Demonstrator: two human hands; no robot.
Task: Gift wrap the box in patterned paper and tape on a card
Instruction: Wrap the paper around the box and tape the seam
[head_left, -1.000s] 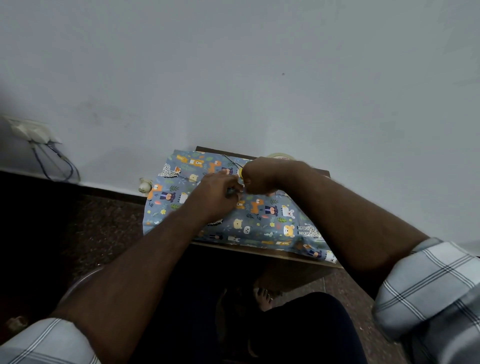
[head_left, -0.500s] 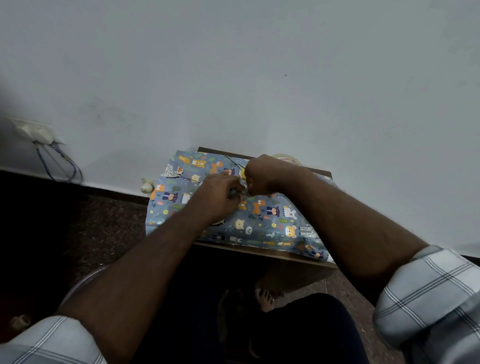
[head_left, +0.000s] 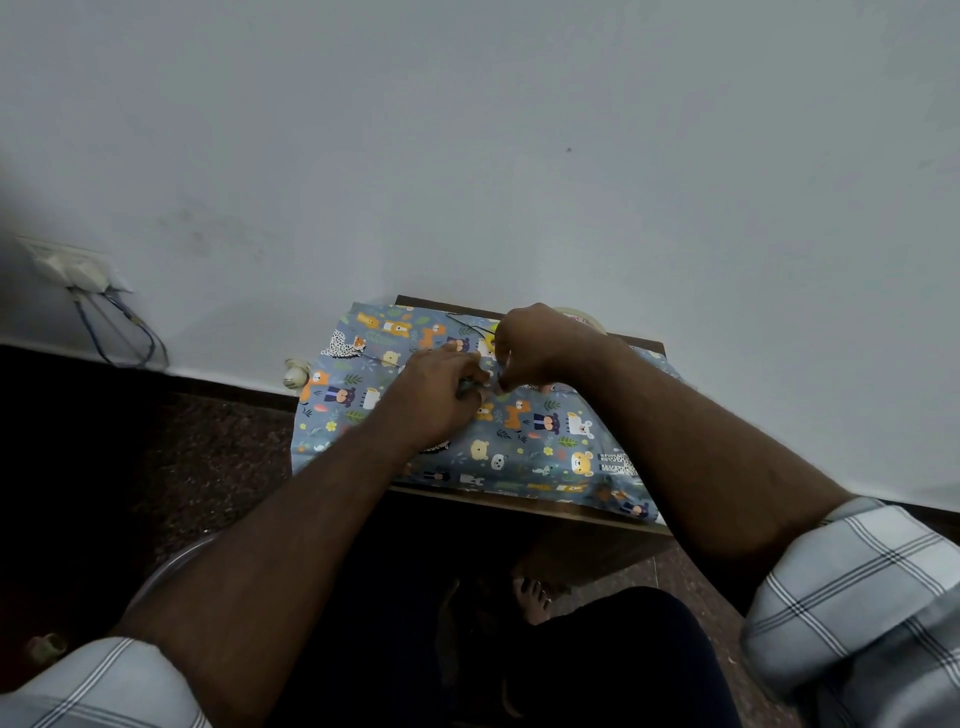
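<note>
Blue patterned paper (head_left: 524, 447) with cartoon animals is spread over a small wooden table (head_left: 524, 506) against the wall. The box is not visible; I cannot tell if it lies under the paper. My left hand (head_left: 436, 397) rests on the middle of the paper, fingers closed around a small grey object (head_left: 465, 387) that is mostly hidden. My right hand (head_left: 540, 345) meets it from the right, its fingertips pinching the paper at the same spot. A roll of tape (head_left: 584, 317) shows just behind my right hand. No card is visible.
A pale wall rises right behind the table. A socket with blue cables (head_left: 78, 273) hangs on the wall at far left. A small white object (head_left: 296, 373) sits at the skirting left of the table. Below are dark speckled floor, my dark-clad knees and a bare foot (head_left: 532, 597).
Both hands stay together at the same spot on the paper. Only the fingers shift slightly, and the view has drifted a little.
</note>
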